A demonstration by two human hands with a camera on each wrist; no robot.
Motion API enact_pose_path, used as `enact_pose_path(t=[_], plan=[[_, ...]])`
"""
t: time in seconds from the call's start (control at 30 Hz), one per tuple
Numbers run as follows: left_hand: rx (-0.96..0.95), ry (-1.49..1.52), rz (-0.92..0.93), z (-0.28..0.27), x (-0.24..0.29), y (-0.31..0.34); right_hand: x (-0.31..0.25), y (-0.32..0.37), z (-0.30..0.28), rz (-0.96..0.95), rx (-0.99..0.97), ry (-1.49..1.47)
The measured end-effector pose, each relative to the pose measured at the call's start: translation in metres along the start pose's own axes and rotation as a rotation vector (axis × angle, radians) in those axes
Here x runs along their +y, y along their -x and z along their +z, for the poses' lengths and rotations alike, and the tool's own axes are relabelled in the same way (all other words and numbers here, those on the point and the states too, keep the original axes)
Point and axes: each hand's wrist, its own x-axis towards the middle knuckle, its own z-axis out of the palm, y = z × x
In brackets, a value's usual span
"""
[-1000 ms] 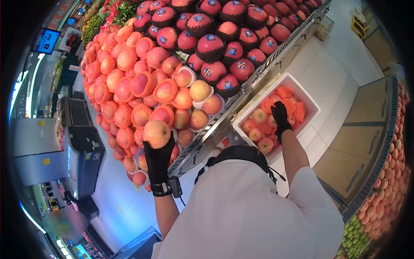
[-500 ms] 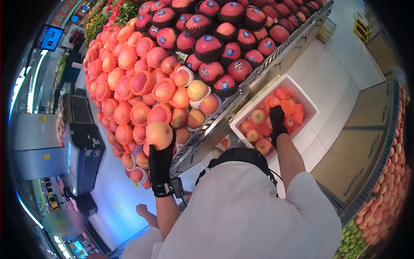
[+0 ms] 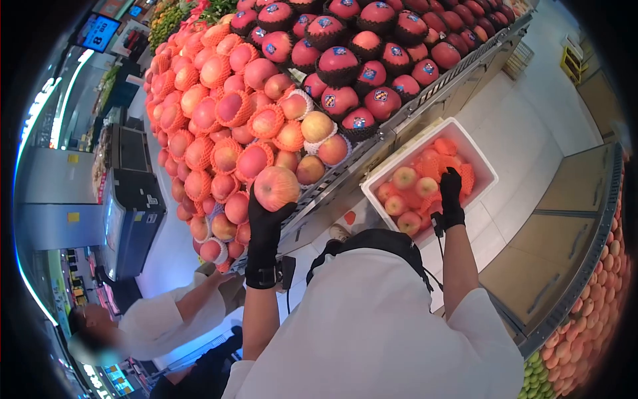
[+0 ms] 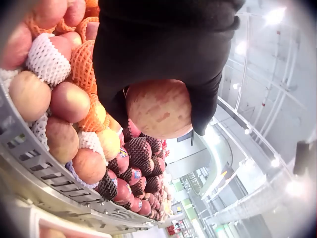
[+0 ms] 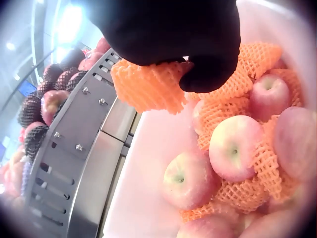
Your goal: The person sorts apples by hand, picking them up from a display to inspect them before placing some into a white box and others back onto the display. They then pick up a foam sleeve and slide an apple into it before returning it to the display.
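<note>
My black-gloved left hand (image 3: pixel 266 229) grips a large bare apple (image 3: pixel 276 189), pale red with yellowish streaks, over the near edge of the apple pile. In the left wrist view, fingers and thumb curve round that apple (image 4: pixel 159 109). My gloved right hand (image 3: pixel 452 197) is over a white foam box (image 3: pixel 480 143) of apples. Between its thumb and fingers it pinches an orange foam net sleeve (image 5: pixel 148 88), seen in the right wrist view. Below lie bare apples (image 5: pixel 235 148) and more orange foam nets (image 5: pixel 225 111).
Netted apples (image 3: pixel 199 153) are heaped on the stand at left, with darker apples in black nets (image 3: pixel 337 66) behind. A slatted metal edge (image 3: pixel 399 126) separates the stand from the box. Wooden cabinets (image 3: pixel 531 256) stand at right. A person in white (image 3: pixel 166 316) is at lower left.
My right hand has lifted slightly from among the apples in the box, with the foam net in its fingers. My left hand keeps the apple. Another person has come into view at lower left.
</note>
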Motion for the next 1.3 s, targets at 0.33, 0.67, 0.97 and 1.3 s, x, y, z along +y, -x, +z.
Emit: enact_pose_path(t=[0.33, 0.67, 0.97, 1.3], plan=[[0.028, -0.208, 0.214, 0.024, 0.011, 0.008, -0.127, 0.015, -0.061, 0.135, -0.091, -0.648], [0.089, -0.361, 0.423, 0.038, 0.004, 0.014, -0.217, 0.002, -0.062, 0.020, -0.497, -0.765], [-0.079, 0.146, 0.053, 0.024, 0.017, 0.022, -0.284, 0.014, -0.023, -0.038, -0.401, -0.615], [-0.168, 0.597, -0.117, 0.034, -0.001, 0.026, -0.365, 0.064, -0.002, -0.338, -0.198, -0.541]])
